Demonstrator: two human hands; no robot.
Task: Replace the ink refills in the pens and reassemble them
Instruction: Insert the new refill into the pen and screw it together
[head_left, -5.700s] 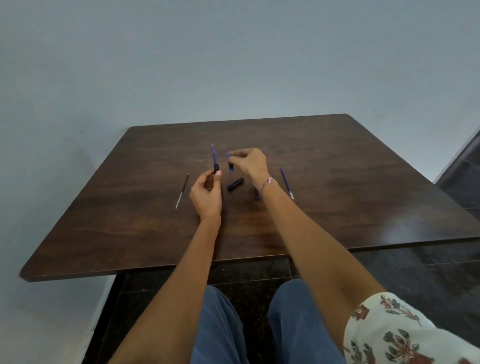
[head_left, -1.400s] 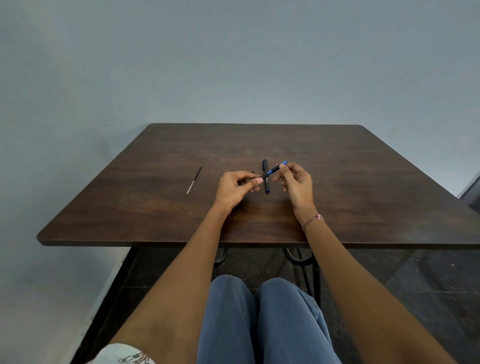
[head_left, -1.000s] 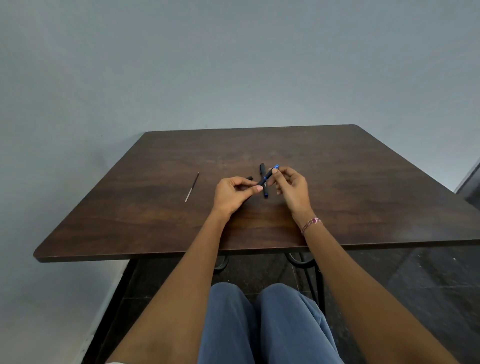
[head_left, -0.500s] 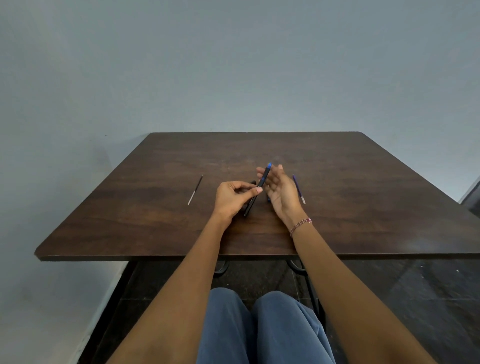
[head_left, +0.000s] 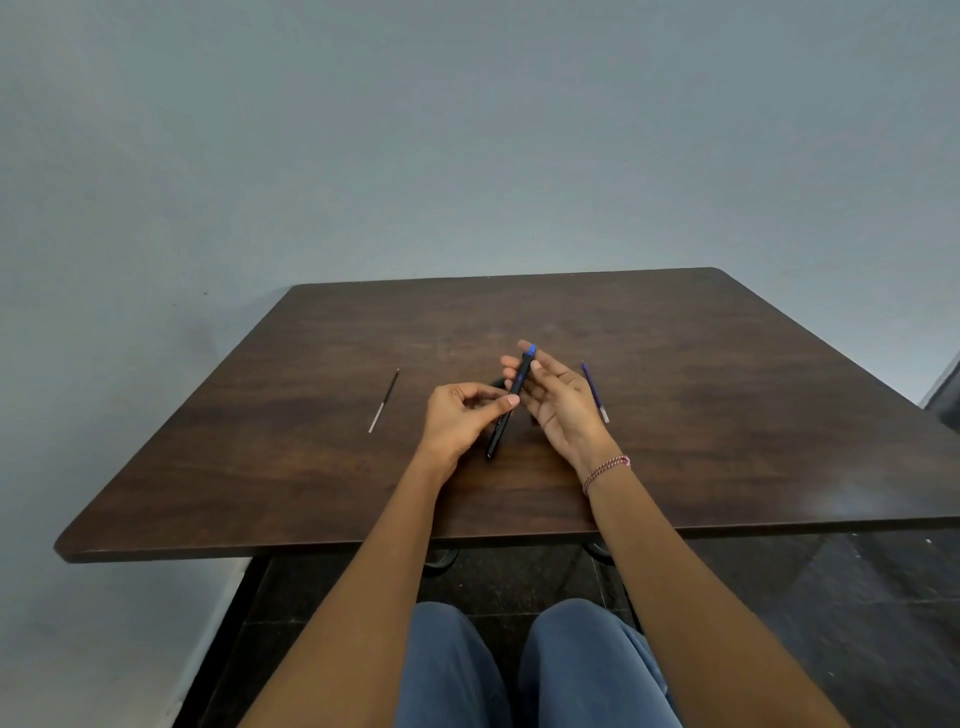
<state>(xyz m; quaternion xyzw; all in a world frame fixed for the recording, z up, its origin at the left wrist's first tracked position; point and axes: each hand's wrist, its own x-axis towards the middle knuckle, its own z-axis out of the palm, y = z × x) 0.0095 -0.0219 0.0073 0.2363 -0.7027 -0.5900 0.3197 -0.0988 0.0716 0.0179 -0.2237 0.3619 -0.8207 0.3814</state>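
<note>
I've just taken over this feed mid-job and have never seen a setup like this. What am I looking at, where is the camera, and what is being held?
There is no machine here, only a person's two bare hands. The single view comes from a camera worn on the person's head. It looks forward and down, so the arms reach in from the bottom edge. The left hand pinches a dark pen with a blue end. The pen's upper part leans on the straight fingers of the open right hand. On the brown table lie a dark refill left of the hands and a blue refill to their right. A dark piece shows just behind the left hand, but it is mostly hidden.
</note>
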